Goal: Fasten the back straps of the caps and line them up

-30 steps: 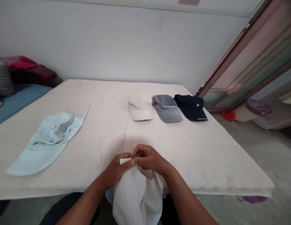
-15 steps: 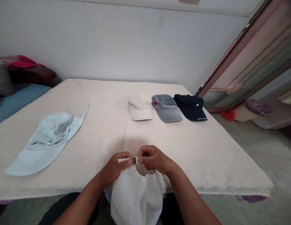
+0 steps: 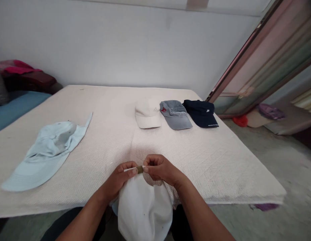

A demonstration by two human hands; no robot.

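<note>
A white cap (image 3: 144, 211) hangs at the table's front edge with its back opening toward the wall. My left hand (image 3: 120, 177) pinches the cap's back strap on the left of a brass-coloured buckle (image 3: 139, 169). On the buckle's other side, my right hand (image 3: 159, 169) is closed with thumb and finger on the strap end. The cap's brim is hidden below. Farther back, a cream cap (image 3: 147, 113), a grey cap (image 3: 176, 114) and a navy cap (image 3: 201, 113) lie in a row. To the left lies a pale blue cap (image 3: 47, 154) with its strap undone.
The table (image 3: 107, 100) wears a textured cream cover and meets a plain wall (image 3: 107, 43) at the back. Beyond its left edge are a blue surface (image 3: 27, 103) and a pink cloth (image 3: 17, 67). A glazed door frame (image 3: 243, 60) stands at right.
The view has shifted slightly, so the caps on the table appear a little farther left. Both hands still grip the strap, and the buckle now shows wider between them.
</note>
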